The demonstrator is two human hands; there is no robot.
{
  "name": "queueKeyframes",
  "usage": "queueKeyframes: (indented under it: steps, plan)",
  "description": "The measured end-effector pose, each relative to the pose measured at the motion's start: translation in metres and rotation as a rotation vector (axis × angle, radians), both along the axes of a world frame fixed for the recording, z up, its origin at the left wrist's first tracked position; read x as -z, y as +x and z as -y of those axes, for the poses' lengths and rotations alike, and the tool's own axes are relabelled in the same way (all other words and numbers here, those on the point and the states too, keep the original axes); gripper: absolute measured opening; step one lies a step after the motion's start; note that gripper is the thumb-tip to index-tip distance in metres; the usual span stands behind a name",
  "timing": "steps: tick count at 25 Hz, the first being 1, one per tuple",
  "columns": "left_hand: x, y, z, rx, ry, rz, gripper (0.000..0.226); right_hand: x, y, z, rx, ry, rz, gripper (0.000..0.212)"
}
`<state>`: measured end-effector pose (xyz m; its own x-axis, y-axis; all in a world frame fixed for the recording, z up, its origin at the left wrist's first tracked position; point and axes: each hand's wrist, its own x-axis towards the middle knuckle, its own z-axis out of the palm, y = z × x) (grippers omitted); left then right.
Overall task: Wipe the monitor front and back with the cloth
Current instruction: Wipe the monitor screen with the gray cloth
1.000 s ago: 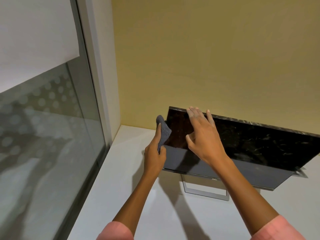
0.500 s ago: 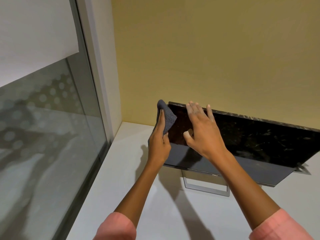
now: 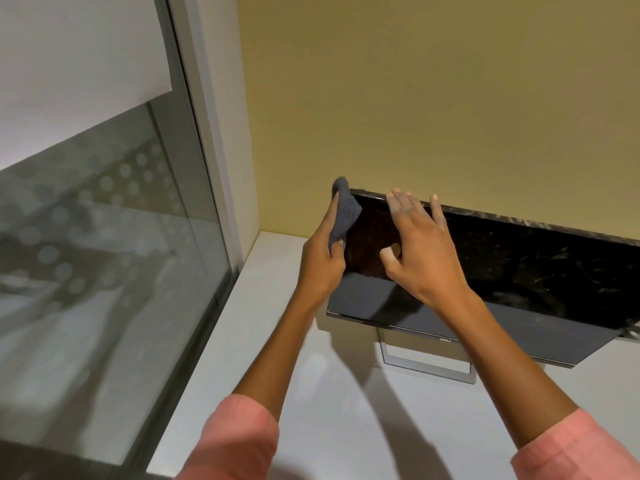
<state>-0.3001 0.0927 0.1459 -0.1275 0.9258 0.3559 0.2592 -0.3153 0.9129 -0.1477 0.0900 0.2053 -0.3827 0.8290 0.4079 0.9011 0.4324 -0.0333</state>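
Note:
A black monitor (image 3: pixel 519 271) on a silver stand (image 3: pixel 429 367) sits on a white desk, its screen tilted up toward me. My left hand (image 3: pixel 322 261) grips a small grey cloth (image 3: pixel 344 213) at the monitor's top left corner. The cloth covers that corner and sticks up past the top edge. My right hand (image 3: pixel 419 251) rests flat on the screen just right of the cloth, fingers straight and reaching the top edge, thumb on the glass. The monitor's back is hidden.
The white desk (image 3: pixel 277 341) runs along a yellow wall (image 3: pixel 415 98) behind the monitor. A glass partition (image 3: pixel 104 254) with a pale frame stands close on the left. The monitor's right end runs out of view.
My left hand has slid the cloth up the monitor's left edge from mid-height to the top left corner. My right hand has stayed on the screen in about the same place.

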Motion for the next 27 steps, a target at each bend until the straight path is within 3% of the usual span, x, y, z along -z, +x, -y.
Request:
queueKeyframes:
  steps: [3, 10, 14, 18, 23, 27]
  plan:
    - [-0.005, -0.007, -0.007, 0.053, -0.013, 0.023, 0.072, 0.000, 0.002, 0.001, -0.007, -0.022, -0.030, 0.076]
    - [0.102, -0.008, 0.028, 0.033, -0.405, -0.103, 0.061, -0.001, 0.004, 0.000, -0.028, -0.034, -0.037, 0.077]
    - [0.118, -0.015, 0.027, 0.088, -0.519, -0.116, 0.064, -0.004, 0.007, 0.002, -0.032, -0.038, -0.034, 0.076]
    - [0.083, -0.008, 0.014, 0.041, -0.478, -0.002, 0.062, -0.004, 0.008, 0.000, -0.038, -0.040, -0.036, 0.077]
    - [0.023, -0.010, 0.001, 0.089, -0.159, 0.117, 0.068, 0.001, 0.007, 0.000, -0.032, -0.031, -0.050, 0.077]
    - [0.052, -0.003, 0.003, 0.015, -0.266, 0.033, 0.055, 0.000, 0.006, 0.000, -0.026, -0.030, -0.019, 0.078]
